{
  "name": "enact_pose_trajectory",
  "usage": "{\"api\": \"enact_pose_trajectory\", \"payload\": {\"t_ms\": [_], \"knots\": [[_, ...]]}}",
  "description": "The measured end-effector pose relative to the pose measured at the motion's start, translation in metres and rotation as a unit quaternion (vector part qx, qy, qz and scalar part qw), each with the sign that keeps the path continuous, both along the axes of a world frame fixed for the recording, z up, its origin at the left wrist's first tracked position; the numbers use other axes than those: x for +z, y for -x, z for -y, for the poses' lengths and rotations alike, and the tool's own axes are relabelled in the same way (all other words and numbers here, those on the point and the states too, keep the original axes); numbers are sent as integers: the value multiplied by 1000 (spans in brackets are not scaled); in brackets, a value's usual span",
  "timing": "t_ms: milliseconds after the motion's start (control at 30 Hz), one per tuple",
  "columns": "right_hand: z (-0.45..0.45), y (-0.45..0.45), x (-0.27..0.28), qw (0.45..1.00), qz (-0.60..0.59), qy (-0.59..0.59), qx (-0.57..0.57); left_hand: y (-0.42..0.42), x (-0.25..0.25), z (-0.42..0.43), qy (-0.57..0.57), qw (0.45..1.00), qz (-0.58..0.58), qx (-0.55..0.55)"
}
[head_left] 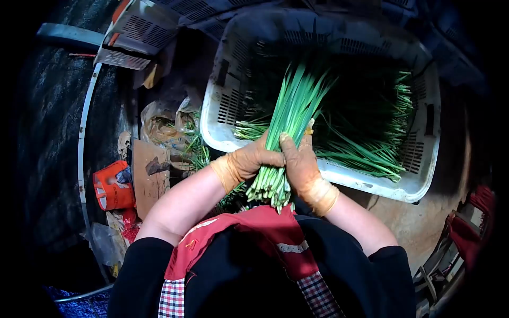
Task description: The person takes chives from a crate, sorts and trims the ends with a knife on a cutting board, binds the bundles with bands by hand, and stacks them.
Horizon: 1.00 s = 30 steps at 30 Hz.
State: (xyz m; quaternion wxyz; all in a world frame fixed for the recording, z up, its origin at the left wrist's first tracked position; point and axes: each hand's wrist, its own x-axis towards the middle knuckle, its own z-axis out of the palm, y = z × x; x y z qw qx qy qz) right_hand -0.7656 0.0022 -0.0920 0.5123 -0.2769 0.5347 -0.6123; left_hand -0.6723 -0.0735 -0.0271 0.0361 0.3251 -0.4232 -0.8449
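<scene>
I see the gloved left hand [247, 160] and right hand [302, 167] clamped around a bunch of greens [297, 100] over the crate's near edge [352, 180], pale ends [270, 188] toward the apron [289, 228], presumably keeping the stalks level.

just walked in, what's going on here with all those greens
A person's gloved left hand and right hand hold a bundle of long green leaves, possibly garlic chives. Its pale cut ends point toward their body, while the leafy end reaches over a white plastic crate. More greens lie inside.
</scene>
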Motion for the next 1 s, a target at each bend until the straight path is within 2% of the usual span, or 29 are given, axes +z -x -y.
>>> {"api": "enact_pose_trajectory", "payload": {"t_ms": [33,67,133,167,200,267,333,400,433,467,500,567,600,633,667,700,733,800,867,900,933,1000], "knots": [[-2,-11,5,998,-48,4,-34,-7,5,-4,9,1000,-3,7],[-5,-11,18,999,34,1,16,-15,9,-8,17,1000,-5,17],[1,-25,16,993,-70,96,22,-38,6,-14,15,998,-20,54],[4,-24,29,990,-46,112,69,-46,12,-17,37,997,-8,67],[5,-32,33,992,-46,96,66,-54,18,-19,61,995,6,83],[13,-38,46,982,11,151,111,-68,30,-18,95,990,-2,104],[21,-44,62,967,71,193,149,-79,32,-23,194,963,-79,167],[33,-55,65,961,52,202,184,-95,43,-26,235,945,-95,209],[39,-55,62,952,-23,229,203,-105,47,-24,226,940,-114,230],[47,-62,64,935,-96,259,222,-108,53,-25,260,890,-146,346],[46,-78,78,944,45,220,243,-120,48,-19,185,901,-147,364],[51,-104,80,942,-40,150,297,-153,44,-17,63,893,-185,407],[57,-111,77,930,-100,116,335,-170,47,-18,24,902,-198,383],[68,-118,82,917,-48,73,390,-184,57,-14,-10,900,-256,352],[77,-132,93,892,1,23,452,-200,51,-10,24,886,-242,395],[84,-144,103,881,-7,45,471,-212,62,-11,82,881,-214,414],[90,-156,107,872,-13,68,484,-224,58,-4,42,883,-228,408],[86,-185,94,889,19,69,453,-249,48,-19,200,843,-192,461],[109,-238,103,889,59,71,449,-298,30,3,294,821,-101,480],[117,-261,105,882,67,97,456,-312,23,11,343,787,-138,494],[127,-285,108,875,77,122,462,-331,38,9,389,740,-216,505],[124,-310,130,873,24,143,465,-351,45,0,411,740,-156,509]]}}
